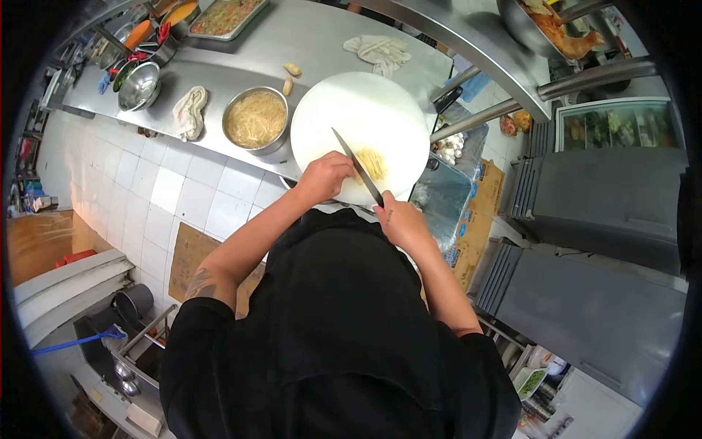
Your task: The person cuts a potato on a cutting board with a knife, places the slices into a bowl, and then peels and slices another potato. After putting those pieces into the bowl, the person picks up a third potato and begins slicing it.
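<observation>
My right hand [404, 222] grips the handle of a kitchen knife [356, 164]. The blade slants up and to the left over a round white cutting board [322, 99]. Just right of the blade lies a small pile of thin pale-yellow strips [374, 165]. My left hand [325, 176] is at the blade's left side, low on the board, with its fingers bent and drawn together. What those fingers hold, if anything, is hidden. Beside the board stands a metal bowl [228, 132] full of similar pale strips.
Two small yellowish-brown pieces [292, 69] lie behind the bowl on the steel counter [241, 62]. Crumpled cloths [191, 113] and an empty-looking metal bowl [139, 86] are further left. A steel shelf post [468, 126] rises right of the board. A tray of chopped food [227, 18] sits at the back.
</observation>
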Tool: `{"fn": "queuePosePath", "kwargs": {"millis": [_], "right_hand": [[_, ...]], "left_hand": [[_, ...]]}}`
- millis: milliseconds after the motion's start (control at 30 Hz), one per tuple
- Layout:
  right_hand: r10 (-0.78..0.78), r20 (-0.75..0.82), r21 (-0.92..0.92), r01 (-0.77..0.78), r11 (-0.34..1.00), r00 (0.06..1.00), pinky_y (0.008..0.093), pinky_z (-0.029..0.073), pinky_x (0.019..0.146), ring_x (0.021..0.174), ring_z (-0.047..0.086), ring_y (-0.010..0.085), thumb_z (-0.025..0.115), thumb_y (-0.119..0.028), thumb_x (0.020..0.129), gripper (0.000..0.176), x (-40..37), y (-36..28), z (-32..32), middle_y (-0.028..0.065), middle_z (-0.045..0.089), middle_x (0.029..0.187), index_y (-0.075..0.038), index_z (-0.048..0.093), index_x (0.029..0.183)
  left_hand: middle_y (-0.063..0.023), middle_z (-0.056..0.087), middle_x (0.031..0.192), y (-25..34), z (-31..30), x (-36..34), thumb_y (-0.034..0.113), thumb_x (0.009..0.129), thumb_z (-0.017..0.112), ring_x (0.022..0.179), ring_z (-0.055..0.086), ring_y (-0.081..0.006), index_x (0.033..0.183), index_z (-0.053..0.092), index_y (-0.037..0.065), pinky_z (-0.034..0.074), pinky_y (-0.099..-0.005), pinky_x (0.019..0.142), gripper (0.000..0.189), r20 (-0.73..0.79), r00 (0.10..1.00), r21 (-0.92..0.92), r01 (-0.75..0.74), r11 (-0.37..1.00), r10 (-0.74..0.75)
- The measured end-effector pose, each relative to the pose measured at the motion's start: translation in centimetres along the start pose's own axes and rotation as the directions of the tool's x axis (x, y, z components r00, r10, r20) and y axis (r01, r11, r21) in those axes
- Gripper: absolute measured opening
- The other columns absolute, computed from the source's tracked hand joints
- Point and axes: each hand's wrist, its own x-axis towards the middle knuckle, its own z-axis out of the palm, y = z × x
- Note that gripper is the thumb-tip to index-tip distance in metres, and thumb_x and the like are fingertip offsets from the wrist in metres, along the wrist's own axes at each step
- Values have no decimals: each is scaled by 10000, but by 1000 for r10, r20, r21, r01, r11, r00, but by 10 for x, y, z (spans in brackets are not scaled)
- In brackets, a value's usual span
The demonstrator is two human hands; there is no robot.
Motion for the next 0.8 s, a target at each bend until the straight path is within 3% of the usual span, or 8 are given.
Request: {"fn": "queuePosePath", "kwargs": {"millis": [700,800], "right_hand": [[6,59,90,-12,996,998,631,549,845,934,722,533,556,-341,1119,331,7,1,-5,303,750,954,-15,531,1175],[17,24,74,-19,997,1000,629,551,845,932,722,532,554,-343,1118,334,15,6,20,304,750,958,-16,527,1182]], "left_hand": [[-53,765,1013,1,3,-4,-107,739,725,984,731,-285,889,779,63,617,-398,816,234,-24,1000,11,2,1000,-2],[-55,767,1017,2,3,-1,-107,745,728,984,732,-288,890,778,60,616,-400,817,227,-19,1000,13,2,1000,-2]]}}
